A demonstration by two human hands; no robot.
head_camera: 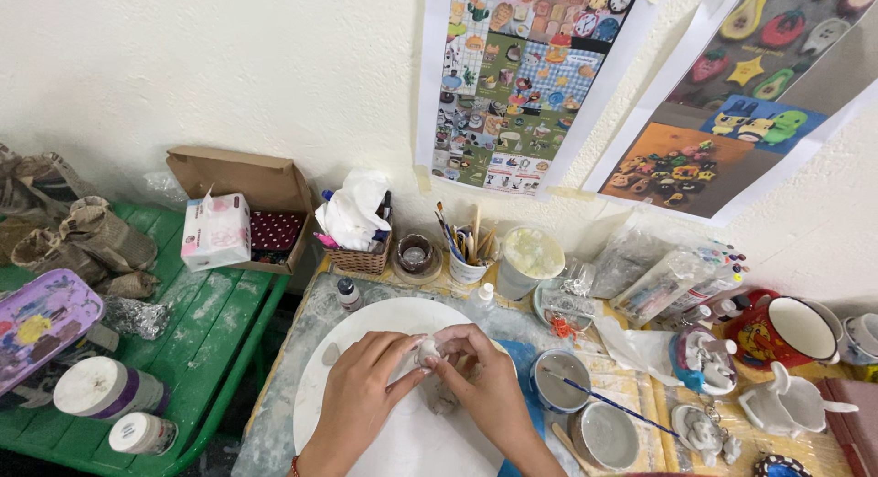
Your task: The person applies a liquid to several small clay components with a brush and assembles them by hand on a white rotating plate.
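We work over the round white board (pixel 384 422), and we place everything else from it. Above the board's middle, both our hands meet on a small pale lump of clay (pixel 428 351). Our left hand (pixel 361 399) comes up from the board's near edge, fingers bent inward, thumb and forefinger pinched on the lump's left side. Our right hand (pixel 489 385) reaches in from the board's right half, fingertips curled down and closed on the lump's top and right side. Both grips are closed on the clay, not merely resting near it.

We judge the lump to be light and soft, probably damp, so it will dent under any firm squeeze and may stick a little to the skin. Its small, thin parts look fragile; how they are shaped is hidden by our fingers. The safest hold seems to be at its thicker body, with the pads of several fingers sharing the load and the wrists kept low over the board. A second grey scrap (pixel 442 399) lies on the board just below the lump, between our hands.

To the right of the board stand two small bowls of grey slip (pixel 560 393), a thin blue brush (pixel 608 402) laid across them. Behind the board sits a white cup of brushes (pixel 465 248).
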